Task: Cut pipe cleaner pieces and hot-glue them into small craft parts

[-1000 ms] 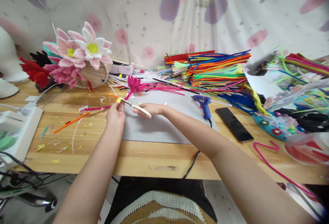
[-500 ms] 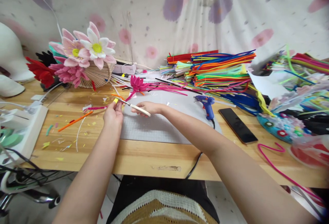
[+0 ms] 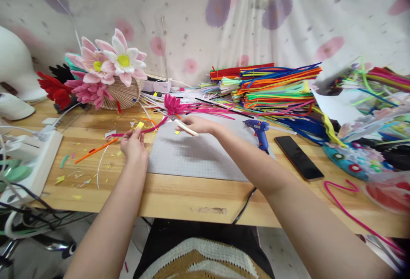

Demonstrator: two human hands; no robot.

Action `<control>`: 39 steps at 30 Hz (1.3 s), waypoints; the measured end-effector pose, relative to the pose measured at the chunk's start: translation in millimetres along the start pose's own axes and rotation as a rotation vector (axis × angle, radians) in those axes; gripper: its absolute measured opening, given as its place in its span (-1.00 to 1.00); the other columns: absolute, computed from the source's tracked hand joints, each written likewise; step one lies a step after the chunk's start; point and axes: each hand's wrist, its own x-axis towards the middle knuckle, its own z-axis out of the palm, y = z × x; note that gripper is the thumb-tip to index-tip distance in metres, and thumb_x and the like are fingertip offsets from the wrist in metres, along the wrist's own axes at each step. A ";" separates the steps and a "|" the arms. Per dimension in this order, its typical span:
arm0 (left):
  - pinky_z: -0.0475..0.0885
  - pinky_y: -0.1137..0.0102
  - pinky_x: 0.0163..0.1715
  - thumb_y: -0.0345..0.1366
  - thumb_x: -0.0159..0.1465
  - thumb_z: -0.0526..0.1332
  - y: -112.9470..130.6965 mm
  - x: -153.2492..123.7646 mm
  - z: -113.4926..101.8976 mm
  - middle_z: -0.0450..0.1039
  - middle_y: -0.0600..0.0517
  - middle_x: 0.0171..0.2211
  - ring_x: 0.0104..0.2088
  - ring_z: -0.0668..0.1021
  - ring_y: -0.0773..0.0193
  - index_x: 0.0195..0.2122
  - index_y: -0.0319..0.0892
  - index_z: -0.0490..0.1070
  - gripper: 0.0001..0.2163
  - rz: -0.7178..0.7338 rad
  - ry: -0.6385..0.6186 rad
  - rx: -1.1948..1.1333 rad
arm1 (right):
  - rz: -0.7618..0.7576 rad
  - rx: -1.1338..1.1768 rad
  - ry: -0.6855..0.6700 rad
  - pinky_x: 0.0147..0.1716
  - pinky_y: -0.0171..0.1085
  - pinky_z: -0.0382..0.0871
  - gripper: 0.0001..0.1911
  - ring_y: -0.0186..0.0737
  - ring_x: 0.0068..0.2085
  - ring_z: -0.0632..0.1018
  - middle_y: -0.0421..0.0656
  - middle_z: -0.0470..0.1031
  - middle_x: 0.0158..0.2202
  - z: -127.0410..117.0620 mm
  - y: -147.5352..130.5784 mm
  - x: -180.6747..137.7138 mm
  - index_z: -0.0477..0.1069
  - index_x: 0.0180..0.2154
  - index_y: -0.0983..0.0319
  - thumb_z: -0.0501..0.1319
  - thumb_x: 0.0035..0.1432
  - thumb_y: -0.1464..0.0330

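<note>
My left hand (image 3: 134,144) is closed in a pinch on a small piece of yellow paper (image 3: 140,124), held above the left edge of the grey cutting mat (image 3: 198,164). My right hand (image 3: 196,124) grips scissors with cream handles (image 3: 187,128) over the mat; their blades point up and left, away from the paper. Another small yellow scrap (image 3: 177,132) shows just under the right hand. Behind the hands lies a magenta pipe-cleaner flower (image 3: 174,104), its stem running down left toward my left hand.
A blue glue gun (image 3: 259,132) and a phone (image 3: 298,157) lie to the right. Bundles of coloured pipe cleaners (image 3: 278,82) are stacked behind. An orange pipe cleaner (image 3: 96,151) lies among scraps at left, near a power strip (image 3: 41,168). Fuzzy flowers (image 3: 123,60) stand back left.
The scissors in my right hand have moved right, away from the yellow paper. My left hand has shifted slightly left with the paper. A yellow scrap now shows below the right hand.
</note>
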 end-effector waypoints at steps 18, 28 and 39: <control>0.30 0.50 -0.43 -0.45 -0.13 0.29 -58.5 -20.7 34.0 0.33 0.15 -0.57 -0.53 0.39 0.45 -0.53 -0.20 0.25 -0.79 0.262 -0.460 0.459 | 0.617 -0.749 0.090 -0.39 -0.31 0.22 -0.67 -0.13 -0.23 0.48 -0.04 0.50 -0.19 -67.6 49.0 -66.2 0.44 -0.19 0.23 0.11 0.03 0.23; 0.26 0.36 -0.31 -0.35 0.13 0.12 -65.2 -0.8 22.6 0.43 0.01 -0.44 -0.33 0.46 0.21 -0.48 -0.14 0.31 -0.94 1.170 -0.659 1.228 | 0.608 -0.705 0.272 -0.22 -0.28 0.27 -0.68 -0.11 -0.13 0.48 -0.03 0.50 -0.12 -52.2 91.9 -51.4 0.44 -0.16 0.21 0.14 0.02 0.28; 0.22 0.35 -0.37 -0.39 0.15 0.07 -64.4 -1.2 16.7 0.42 -0.02 -0.42 -0.32 0.45 0.17 -0.47 -0.13 0.35 -0.89 1.263 -0.805 1.520 | 0.653 -0.729 0.210 -0.16 -0.24 0.28 -0.67 -0.06 -0.07 0.46 -0.02 0.48 -0.10 -55.3 96.3 -48.3 0.44 -0.14 0.21 0.13 0.03 0.31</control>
